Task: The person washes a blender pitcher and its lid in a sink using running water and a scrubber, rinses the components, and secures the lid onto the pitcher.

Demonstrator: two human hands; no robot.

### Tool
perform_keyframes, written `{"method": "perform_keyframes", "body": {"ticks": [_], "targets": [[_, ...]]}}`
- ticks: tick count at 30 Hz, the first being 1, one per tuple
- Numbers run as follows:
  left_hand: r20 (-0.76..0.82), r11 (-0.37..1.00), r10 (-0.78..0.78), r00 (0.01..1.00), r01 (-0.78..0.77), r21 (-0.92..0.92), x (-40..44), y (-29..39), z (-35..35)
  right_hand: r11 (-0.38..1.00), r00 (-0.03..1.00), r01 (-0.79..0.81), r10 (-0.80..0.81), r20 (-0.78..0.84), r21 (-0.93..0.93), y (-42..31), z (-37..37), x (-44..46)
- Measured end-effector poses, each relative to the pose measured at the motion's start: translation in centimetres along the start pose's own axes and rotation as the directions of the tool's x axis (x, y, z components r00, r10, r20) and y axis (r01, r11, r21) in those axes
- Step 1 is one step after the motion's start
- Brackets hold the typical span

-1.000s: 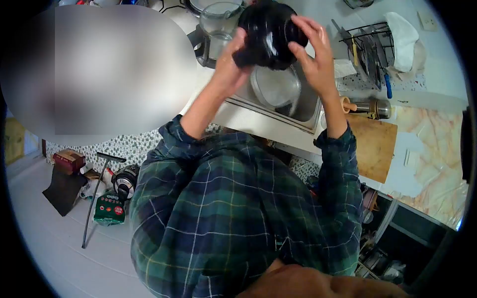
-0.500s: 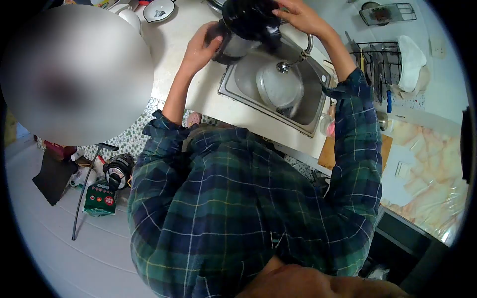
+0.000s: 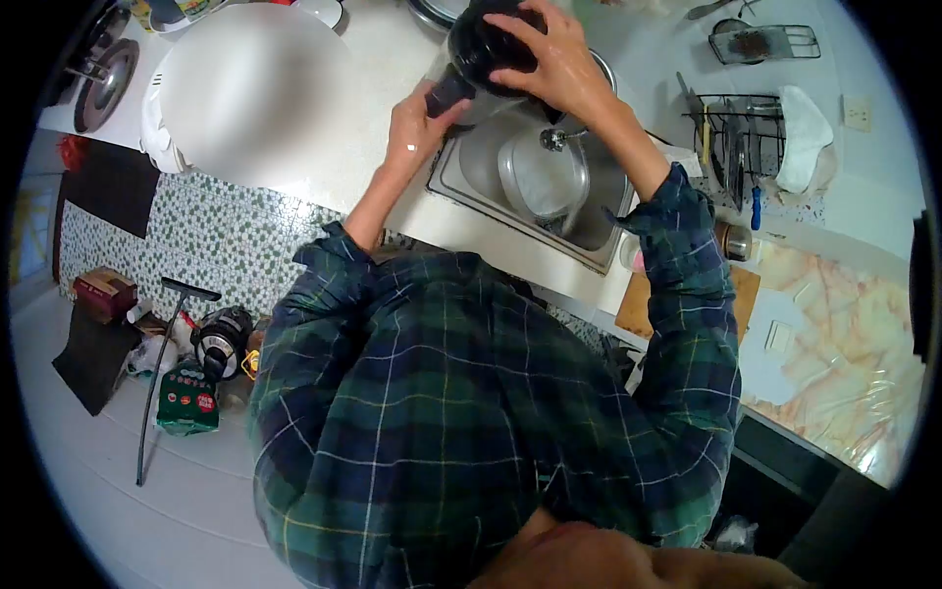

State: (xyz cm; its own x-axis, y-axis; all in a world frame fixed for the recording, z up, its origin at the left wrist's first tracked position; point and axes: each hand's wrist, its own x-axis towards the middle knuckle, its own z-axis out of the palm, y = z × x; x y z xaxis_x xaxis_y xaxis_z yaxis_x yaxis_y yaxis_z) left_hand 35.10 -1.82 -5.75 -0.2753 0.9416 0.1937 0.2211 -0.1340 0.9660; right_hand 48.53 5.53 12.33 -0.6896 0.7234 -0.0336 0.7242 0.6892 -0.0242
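A glossy black rounded vessel (image 3: 479,49) is at the top centre, above the back left corner of the steel sink (image 3: 478,162). My left hand (image 3: 418,126) is closed round a dark handle at its lower left. Spread over the vessel's top and right side are the fingers of my right hand (image 3: 561,64), pressed on its surface. Beneath the vessel a clear container shows in part; how the two fit together is hidden. In the sink lies a round, pale, see-through lid or dish (image 3: 546,177), with the faucet head (image 3: 554,140) above it.
A wire rack (image 3: 736,137) with utensils and a white cloth (image 3: 807,142) stands right of the sink. A wooden board (image 3: 636,304) lies at the counter's right. A squeegee (image 3: 157,393) and a green bag (image 3: 187,401) are on the left. A blurred round patch covers the upper left.
The black vessel moved left and down to over the sink's left corner, then slightly up. My left hand shifted from its side to the dark handle; my right hand moved onto its top.
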Motion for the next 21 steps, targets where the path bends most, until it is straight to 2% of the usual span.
{"method": "perform_keyframes", "body": {"ticks": [1, 4, 7, 9, 13, 16, 18, 19, 21], "targets": [[-0.033, 1.0, -0.022, 0.999, 0.022, 0.006, -0.4, 0.3, 0.3, 1.0, 1.0, -0.004, 0.004, 0.006, 0.002, -0.6, -0.4, 0.1], [0.018, 0.991, -0.136, 0.99, 0.136, 0.015, -0.9, 0.9, 0.2, 0.994, 0.991, -0.104, 0.107, 0.087, -0.033, -1.7, -0.3, -0.1], [0.043, 0.996, -0.087, 0.995, 0.087, 0.0, -0.7, 0.8, 0.0, 0.999, 0.999, -0.013, 0.014, 0.043, -0.036, -0.6, 0.7, 0.1], [0.109, 0.998, -0.053, 0.993, 0.055, -0.008, -0.4, 0.3, -0.1, 0.985, 0.983, 0.165, -0.168, -0.077, -0.039, 0.8, 1.4, -0.1], [0.254, 0.995, -0.029, 0.967, 0.053, -0.086, 0.1, -0.7, -0.1, 0.966, 0.962, 0.248, -0.237, -0.137, 0.067, 1.9, 3.3, 0.1], [0.274, 0.994, -0.077, 0.959, 0.095, -0.052, -0.2, 0.1, -0.3, 0.983, 0.968, 0.154, -0.129, -0.213, 0.103, 1.0, 4.3, 0.0], [0.244, 0.994, -0.092, 0.965, 0.102, -0.028, 0.1, 0.8, 0.1, 0.994, 0.964, -0.019, 0.046, -0.264, 0.104, -0.2, 4.5, 0.1], [0.228, 0.995, -0.094, 0.969, 0.102, -0.022, 0.0, 0.3, 0.4, 0.995, 0.962, -0.018, 0.042, -0.269, 0.094, -1.1, 4.8, 0.2], [0.213, 0.995, -0.094, 0.972, 0.1, -0.018, -0.4, 0.2, 0.5, 0.985, 0.889, -0.168, 0.167, -0.426, 0.034, -2.8, 6.0, 0.2]]}}
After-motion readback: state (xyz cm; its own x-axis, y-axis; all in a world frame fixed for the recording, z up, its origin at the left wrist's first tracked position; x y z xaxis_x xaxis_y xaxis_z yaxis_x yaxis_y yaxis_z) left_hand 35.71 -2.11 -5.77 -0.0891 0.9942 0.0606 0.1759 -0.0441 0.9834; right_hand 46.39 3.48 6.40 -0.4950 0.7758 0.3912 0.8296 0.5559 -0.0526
